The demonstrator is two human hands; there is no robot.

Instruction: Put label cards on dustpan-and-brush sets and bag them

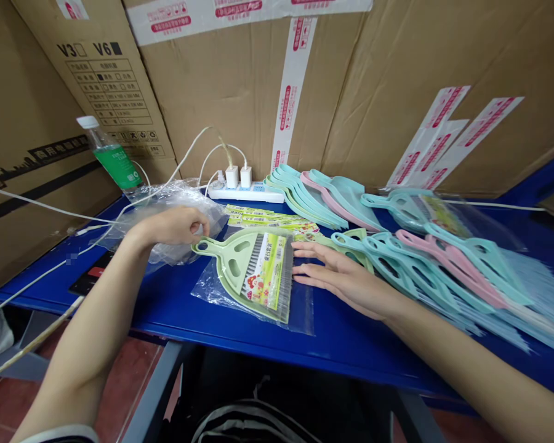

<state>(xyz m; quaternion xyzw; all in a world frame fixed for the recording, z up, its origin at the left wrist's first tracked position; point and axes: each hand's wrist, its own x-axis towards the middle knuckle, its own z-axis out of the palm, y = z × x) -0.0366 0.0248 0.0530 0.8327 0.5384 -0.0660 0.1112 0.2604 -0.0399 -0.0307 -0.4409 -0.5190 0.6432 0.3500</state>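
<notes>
A light green dustpan (pixel 233 251) lies flat on the blue table with a grey-bristled brush (pixel 284 289) nested in it and a printed card (pixel 268 271) on top. A clear plastic bag (pixel 303 317) is around or beneath the set; its edges stick out at the front. Just above the dustpan's handle is my left hand (pixel 178 224), its fingers curled together; whatever they pinch, if anything, is hidden. My right hand (pixel 337 274) lies to the right of the set, fingers stretched out, their tips at the card and bag edge.
Crumpled clear bags (pixel 166 197) lie left, near a bottle (pixel 115 160) and a phone (pixel 88 277). Behind are printed cards (pixel 263 216) and a power strip (pixel 263 194) with cables. Stacked dustpans (pixel 351 191) and several brushes (pixel 466 264) fill the right. Cardboard boxes (pixel 240 92) wall the back.
</notes>
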